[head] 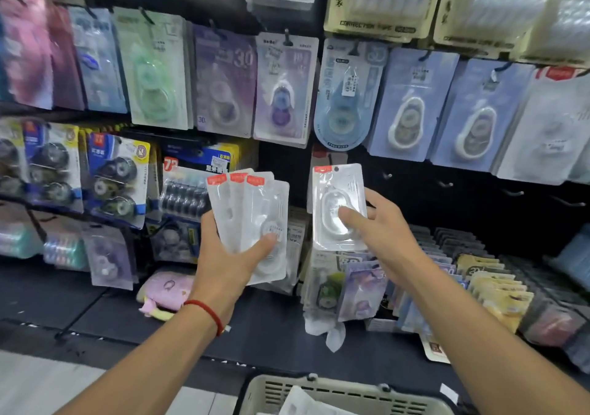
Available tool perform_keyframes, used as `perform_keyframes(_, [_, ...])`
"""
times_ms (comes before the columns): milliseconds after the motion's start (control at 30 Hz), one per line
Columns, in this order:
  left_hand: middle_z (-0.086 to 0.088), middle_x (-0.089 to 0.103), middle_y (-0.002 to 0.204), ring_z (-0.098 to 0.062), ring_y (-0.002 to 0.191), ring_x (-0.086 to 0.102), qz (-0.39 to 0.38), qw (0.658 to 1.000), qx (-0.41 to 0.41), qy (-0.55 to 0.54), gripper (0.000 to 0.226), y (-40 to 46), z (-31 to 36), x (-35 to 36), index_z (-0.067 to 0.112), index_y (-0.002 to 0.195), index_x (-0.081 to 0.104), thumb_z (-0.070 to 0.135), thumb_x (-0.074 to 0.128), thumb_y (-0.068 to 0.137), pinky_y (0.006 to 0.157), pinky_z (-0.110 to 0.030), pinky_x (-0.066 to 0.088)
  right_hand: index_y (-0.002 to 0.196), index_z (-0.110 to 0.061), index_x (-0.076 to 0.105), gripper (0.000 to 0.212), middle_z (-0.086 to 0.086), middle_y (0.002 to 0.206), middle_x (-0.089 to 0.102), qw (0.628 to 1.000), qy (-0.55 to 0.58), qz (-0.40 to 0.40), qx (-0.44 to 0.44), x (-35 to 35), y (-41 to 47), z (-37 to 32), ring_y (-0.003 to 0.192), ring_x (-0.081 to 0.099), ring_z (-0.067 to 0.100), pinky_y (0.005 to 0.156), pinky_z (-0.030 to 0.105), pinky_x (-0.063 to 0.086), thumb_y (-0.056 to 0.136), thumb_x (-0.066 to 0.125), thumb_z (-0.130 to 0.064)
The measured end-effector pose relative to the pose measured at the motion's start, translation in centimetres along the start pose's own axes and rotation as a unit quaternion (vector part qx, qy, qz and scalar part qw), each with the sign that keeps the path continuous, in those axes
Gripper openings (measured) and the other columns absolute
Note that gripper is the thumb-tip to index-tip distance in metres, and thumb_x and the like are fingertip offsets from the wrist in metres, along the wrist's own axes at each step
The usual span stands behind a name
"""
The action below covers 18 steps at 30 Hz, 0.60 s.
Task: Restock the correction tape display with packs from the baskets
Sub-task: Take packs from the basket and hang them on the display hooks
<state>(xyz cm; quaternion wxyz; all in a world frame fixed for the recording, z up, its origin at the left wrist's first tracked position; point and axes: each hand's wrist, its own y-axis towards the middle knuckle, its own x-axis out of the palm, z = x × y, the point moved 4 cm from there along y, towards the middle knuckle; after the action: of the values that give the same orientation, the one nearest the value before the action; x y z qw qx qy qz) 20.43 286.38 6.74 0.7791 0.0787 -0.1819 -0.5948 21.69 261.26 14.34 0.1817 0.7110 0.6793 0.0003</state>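
Nearest you, at the bottom edge: one beige slotted plastic basket (pixel 346 392), rim facing the display, with white packaging showing inside it.

Your left hand (pixel 230 261): fingers curled behind, and thumb pressed across the front of, a fanned stack of clear correction tape packs (pixel 252 219), each with a red label at its top corner. At least three overlapping packs are countable; the exact number cannot be told. The fan is held upright in front of the lower rows of the display. Red cord bracelet (pixel 207 314) on that wrist.

Your right hand (pixel 383 232): clamped on a single correction tape pack (pixel 340 203) of the same clear, red-labelled kind, thumb on the blister front, fingers behind. You hold it upright, raised against the black pegboard (pixel 479 200), with its hang hole near the top. Whether the hole sits on a hook cannot be told.

Right of that pack: bare metal hooks (pixel 447 184) projecting from the board in a row.

Upper rows: hanging blue-carded correction tapes (pixel 412 104), a teardrop-shaped blue pack (pixel 348 95), purple-carded packs (pixel 284 88), a green-tinted pack (pixel 153 73).

Left, lower rows: multi-packs of dark tape rolls (pixel 115 175) on blue and yellow cards.

Shelf ledge below: a pink soft pouch (pixel 166 290) lying flat; upright filed rows of yellow-carded packs (pixel 498 290) to the right.
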Motion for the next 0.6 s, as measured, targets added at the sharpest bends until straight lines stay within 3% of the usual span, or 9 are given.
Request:
perform_keyframes(167, [0.02,0.072,0.116,-0.003,0.104,0.073,0.008,0.999,0.011,-0.031,0.072,0.0,0.5,0.8,0.044,0.125,0.052,0.032,0.096,0.069,0.077,-0.017,0.06,0.121,-0.039,0.071,0.023,-0.013,0.111,0.08,0.999,-0.012,0.009,-0.032,0.0,1.2,0.4,0.101,0.076,0.009,0.094,0.041,0.061,0.1,0.07,-0.028])
perform_keyframes(300, [0.02,0.072,0.116,-0.004,0.104,0.074,0.015,0.999,0.011,-0.04,0.068,0.2,0.2,1.3,0.043,0.124,0.053,0.024,0.096,0.075,0.077,-0.016,0.059,0.117,-0.035,0.073,0.019,-0.014,0.105,0.08,0.997,-0.058,0.036,-0.028,0.2,1.7,1.1,0.097,0.076,0.01,0.095,0.047,0.061,0.098,0.071,-0.034])
perform_keyframes(400, [0.02,0.072,0.115,-0.004,0.103,0.074,0.024,0.998,0.009,-0.049,0.067,0.4,-0.1,1.7,0.042,0.123,0.053,0.022,0.095,0.075,0.076,-0.016,0.059,0.111,-0.036,0.074,0.015,-0.013,0.099,0.079,0.995,-0.061,0.07,-0.047,0.4,1.3,2.0,0.091,0.075,0.011,0.086,0.047,0.062,0.096,0.071,-0.032])
perform_keyframes(500, [0.019,0.073,0.114,-0.005,0.103,0.074,0.028,0.998,0.01,-0.053,0.067,0.5,-0.2,2.1,0.043,0.123,0.053,0.021,0.096,0.075,0.075,-0.018,0.06,0.125,-0.039,0.068,0.029,-0.019,0.101,0.079,0.995,-0.025,0.082,-0.06,0.6,0.9,2.5,0.092,0.075,0.002,0.08,0.033,0.06,0.096,0.072,-0.033])
perform_keyframes(600, [0.018,0.073,0.116,-0.007,0.104,0.075,0.033,0.998,0.011,-0.054,0.07,0.5,-0.2,2.4,0.043,0.122,0.053,0.027,0.097,0.07,0.076,-0.019,0.061,0.146,-0.035,0.056,0.052,-0.015,0.116,0.076,0.995,-0.063,0.067,-0.049,0.5,1.3,2.9,0.108,0.071,0.005,0.093,0.038,0.059,0.097,0.071,-0.045])
